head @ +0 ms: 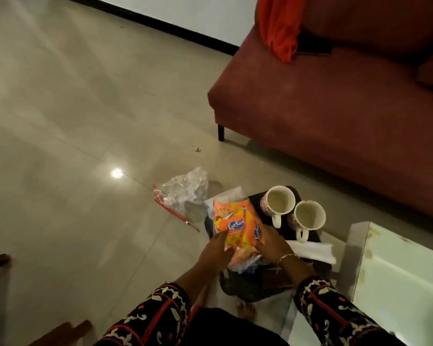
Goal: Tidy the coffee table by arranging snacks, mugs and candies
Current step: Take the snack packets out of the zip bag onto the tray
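Hands: left hand [216,248] and right hand [270,242] both gripped shiny orange plastic snack packets [238,222] | Risk: packets might bump two white round mugs [294,211] at 2 o'clock, tipping them.

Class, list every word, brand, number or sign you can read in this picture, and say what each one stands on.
"Kurkure": brand name on the upper orange snack packet, held between the left hand and right hand.
"Kur...": same brand, partly cut off, on a second orange packet beside it.
Small print lower on the packets: too blurred to read.
Pattern on the two mugs: no readable text.
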